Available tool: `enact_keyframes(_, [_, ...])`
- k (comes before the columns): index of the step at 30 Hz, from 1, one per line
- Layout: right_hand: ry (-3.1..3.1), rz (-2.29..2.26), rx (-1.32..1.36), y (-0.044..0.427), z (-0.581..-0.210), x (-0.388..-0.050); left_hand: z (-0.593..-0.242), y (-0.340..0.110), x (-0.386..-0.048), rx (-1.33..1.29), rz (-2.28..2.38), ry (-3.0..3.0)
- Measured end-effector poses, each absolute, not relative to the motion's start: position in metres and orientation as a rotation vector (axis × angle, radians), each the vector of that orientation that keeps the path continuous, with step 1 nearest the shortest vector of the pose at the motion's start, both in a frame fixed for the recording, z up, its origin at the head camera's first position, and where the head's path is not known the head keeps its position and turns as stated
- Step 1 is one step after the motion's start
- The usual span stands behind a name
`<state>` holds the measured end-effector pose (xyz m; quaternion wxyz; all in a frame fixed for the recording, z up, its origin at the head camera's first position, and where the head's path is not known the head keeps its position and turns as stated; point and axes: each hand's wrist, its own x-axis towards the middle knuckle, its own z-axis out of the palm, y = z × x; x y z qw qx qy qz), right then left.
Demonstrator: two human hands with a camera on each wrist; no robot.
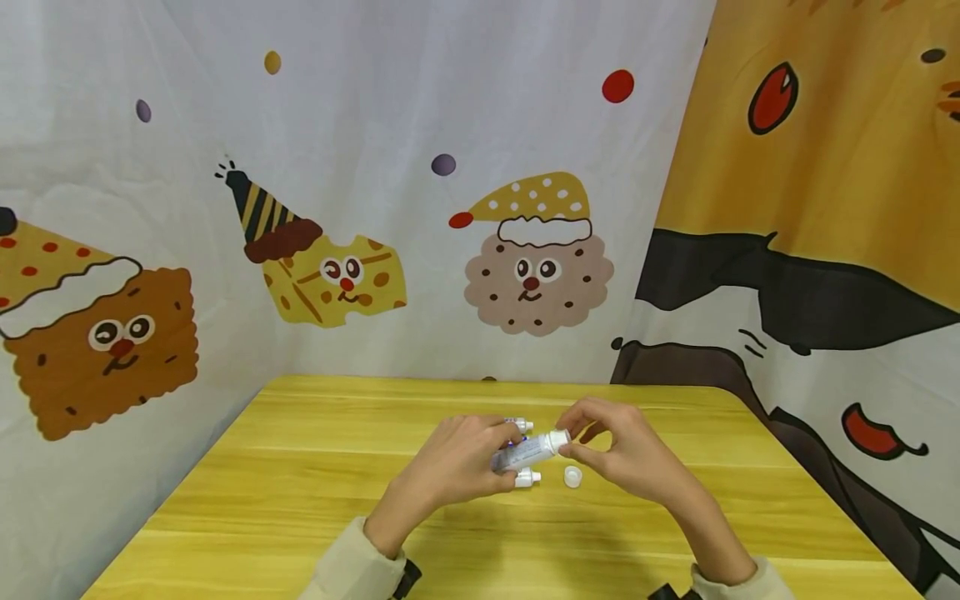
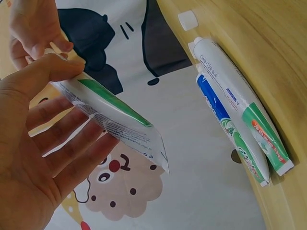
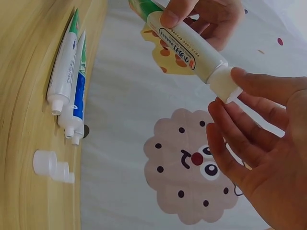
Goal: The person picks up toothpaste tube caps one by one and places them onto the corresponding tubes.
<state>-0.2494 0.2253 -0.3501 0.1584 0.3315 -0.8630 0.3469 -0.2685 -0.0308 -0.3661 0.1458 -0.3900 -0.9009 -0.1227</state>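
A white and green toothpaste tube (image 1: 525, 452) is held above the table by my left hand (image 1: 468, 460), thumb on one side and fingers on the other. Its white cap (image 3: 224, 85) is at the neck end, pinched between the thumb and fingertips of my right hand (image 1: 628, 446). In the left wrist view the flat tail of the held tube (image 2: 127, 115) points away from the palm. Whether the cap is tight on the neck, I cannot tell.
Uncapped tubes lie side by side on the wooden table (image 1: 300, 467), among them a white-green tube (image 2: 228, 86) and a blue-green tube (image 2: 216, 103). Loose white caps (image 3: 44, 163) stand in a row near their nozzles. A cartoon-printed cloth (image 1: 420, 350) hangs behind the table.
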Motion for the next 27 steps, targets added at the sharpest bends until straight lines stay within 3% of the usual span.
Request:
enact_keyframes(16, [-2.493, 0.944, 0.828, 0.2259, -0.3541, -0.2515, -0.3666, -0.0319, -0.2696, -1.130, -0.346, -2.562])
enact_keyframes(27, [-2.402, 0.992, 1.061, 0.2274, -0.3508, -0.2479, -0.3648, -0.0323, -0.2692, -1.136, -0.372, -2.579])
